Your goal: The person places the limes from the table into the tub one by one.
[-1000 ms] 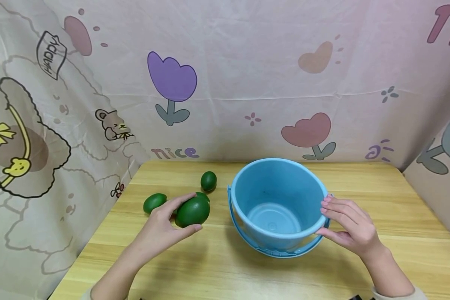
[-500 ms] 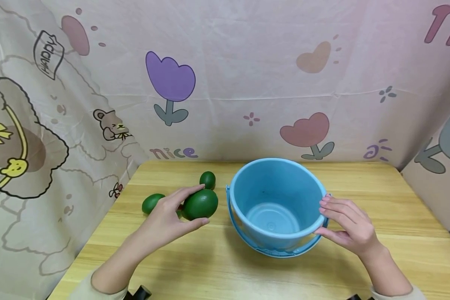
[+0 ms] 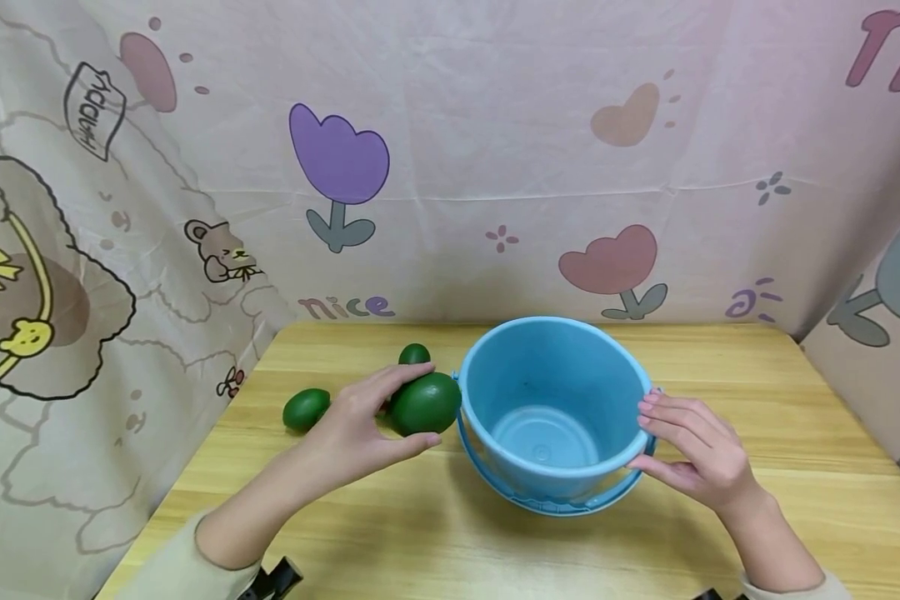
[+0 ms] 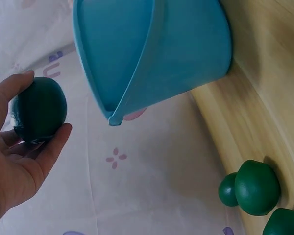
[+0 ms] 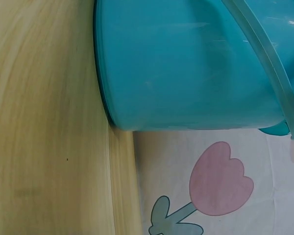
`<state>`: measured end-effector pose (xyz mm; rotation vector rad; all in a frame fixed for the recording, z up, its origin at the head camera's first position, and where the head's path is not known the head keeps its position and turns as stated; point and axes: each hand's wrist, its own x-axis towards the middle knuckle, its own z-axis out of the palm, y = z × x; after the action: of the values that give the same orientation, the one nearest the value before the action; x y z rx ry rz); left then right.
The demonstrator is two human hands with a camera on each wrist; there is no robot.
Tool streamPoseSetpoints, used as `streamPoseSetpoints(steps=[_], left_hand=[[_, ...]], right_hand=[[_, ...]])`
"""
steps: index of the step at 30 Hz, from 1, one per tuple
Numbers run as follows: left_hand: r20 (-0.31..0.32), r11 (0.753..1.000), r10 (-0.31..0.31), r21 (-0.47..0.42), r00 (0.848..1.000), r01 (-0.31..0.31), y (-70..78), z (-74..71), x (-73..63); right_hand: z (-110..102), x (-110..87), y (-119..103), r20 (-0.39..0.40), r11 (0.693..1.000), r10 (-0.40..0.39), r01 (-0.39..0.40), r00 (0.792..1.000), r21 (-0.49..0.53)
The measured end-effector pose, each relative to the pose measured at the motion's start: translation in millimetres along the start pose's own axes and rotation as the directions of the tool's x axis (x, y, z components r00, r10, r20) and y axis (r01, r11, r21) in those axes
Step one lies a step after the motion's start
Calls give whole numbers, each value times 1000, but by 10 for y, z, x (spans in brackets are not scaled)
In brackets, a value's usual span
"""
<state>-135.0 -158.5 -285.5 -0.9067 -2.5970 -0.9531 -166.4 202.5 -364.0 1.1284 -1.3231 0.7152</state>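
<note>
My left hand (image 3: 367, 421) pinches a smooth, dark green oval fruit (image 3: 426, 404) between thumb and fingers, at the left rim of a light blue bucket (image 3: 547, 471). The left wrist view shows this held fruit (image 4: 41, 110) raised beside the bucket (image 4: 186, 54). With curled fingers and thumb, my right hand (image 3: 697, 450) grips the bucket's right rim near the handle joint. The bucket stands upright, and its visible floor is bare. In the right wrist view the bucket's side (image 5: 186, 68) and handle (image 5: 269, 63) show, but not the hand.
Green fruits lie left of the bucket on the wooden table (image 3: 757, 383): one at the back (image 3: 415, 354), one farther left (image 3: 306, 410). Another green fruit (image 4: 257, 187), mostly hidden by my left hand in the head view, shows in the left wrist view. A patterned cloth (image 3: 450, 167) hangs behind.
My left hand has carried the held fruit rightward and slightly up, from among the other fruits to the bucket's left rim. My right hand stays on the opposite rim.
</note>
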Motion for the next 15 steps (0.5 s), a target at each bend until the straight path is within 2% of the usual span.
streamPoseSetpoints(steps=[6,15], left_hand=[[-11,991,133,30,991,-133,29,38,93],[14,977,213,-6,977,-213,49,100,236]], right_hand=[[-5,4,-1,5,1000,0,0,1000,4],[-6,-2,6,10,1000,4,-4,1000,7]])
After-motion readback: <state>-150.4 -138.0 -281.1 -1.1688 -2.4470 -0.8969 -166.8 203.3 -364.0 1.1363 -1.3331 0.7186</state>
